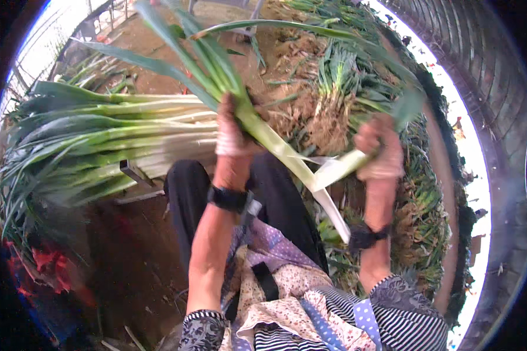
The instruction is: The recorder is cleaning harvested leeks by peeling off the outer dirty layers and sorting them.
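My left hand [233, 128] is closed around a leek [275, 146] just below its green leaves. The leek slants, with its leaves up to the far left and its white end down to the right, near my right wrist. An outer leaf [341, 169] is part-way stripped off the white shaft, still joined near its lower end. My right hand [382, 147] is closed on that leaf, blurred by motion. Its long green tip arches over the far side. To the left lies a row of cleaned leeks [134, 126], white ends toward my left hand.
A metal bar end [136, 172] juts out below the leek row. Uncleaned leeks with soil on their roots [334, 111] lie at the far right, on bare soil [158, 29]. Leaf scraps [418, 234] cover the right side. Red crumpled material [50, 272] sits at lower left.
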`<state>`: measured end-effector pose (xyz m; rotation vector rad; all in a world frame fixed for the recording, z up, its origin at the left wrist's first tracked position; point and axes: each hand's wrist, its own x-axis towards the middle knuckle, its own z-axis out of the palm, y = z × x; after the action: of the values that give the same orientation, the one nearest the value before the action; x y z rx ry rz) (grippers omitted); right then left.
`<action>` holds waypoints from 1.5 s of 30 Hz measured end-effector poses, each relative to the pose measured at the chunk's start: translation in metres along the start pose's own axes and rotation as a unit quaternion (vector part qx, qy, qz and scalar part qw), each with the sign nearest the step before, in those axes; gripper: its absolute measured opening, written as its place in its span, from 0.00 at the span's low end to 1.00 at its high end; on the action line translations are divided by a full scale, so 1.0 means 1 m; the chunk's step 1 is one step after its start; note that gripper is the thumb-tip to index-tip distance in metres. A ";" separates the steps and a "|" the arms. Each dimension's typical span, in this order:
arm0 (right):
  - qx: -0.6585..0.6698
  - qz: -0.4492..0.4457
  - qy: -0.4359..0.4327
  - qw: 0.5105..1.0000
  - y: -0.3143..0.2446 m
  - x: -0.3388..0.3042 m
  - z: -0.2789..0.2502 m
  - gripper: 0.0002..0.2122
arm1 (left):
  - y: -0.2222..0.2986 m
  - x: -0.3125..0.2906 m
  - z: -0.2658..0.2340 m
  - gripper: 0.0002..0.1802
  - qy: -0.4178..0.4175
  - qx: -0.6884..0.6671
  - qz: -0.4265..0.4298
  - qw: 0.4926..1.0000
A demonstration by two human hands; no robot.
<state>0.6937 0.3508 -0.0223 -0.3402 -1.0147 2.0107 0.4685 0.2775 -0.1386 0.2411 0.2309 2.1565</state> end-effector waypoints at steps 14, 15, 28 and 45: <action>-0.929 -0.042 0.366 0.025 -0.148 -0.386 -0.247 0.14 | 0.054 0.012 -0.035 0.23 -0.027 -0.077 0.114 0.990; -0.805 0.145 0.542 0.191 -0.154 -0.399 -0.253 0.24 | 0.058 0.012 -0.034 0.23 -0.029 -0.077 0.116 0.990; -0.797 -0.007 0.237 0.556 -0.024 -0.129 -0.101 0.24 | 0.051 -0.003 0.001 0.25 0.053 0.019 0.165 0.985; -0.338 0.002 -0.098 0.936 0.119 -0.025 0.033 0.27 | 0.046 -0.016 0.014 0.24 -0.032 -0.152 0.082 0.984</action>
<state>0.6236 0.2758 -0.0956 -0.5060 -1.8281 1.6621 0.4445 0.2398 -0.1149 0.1581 -0.1611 2.3071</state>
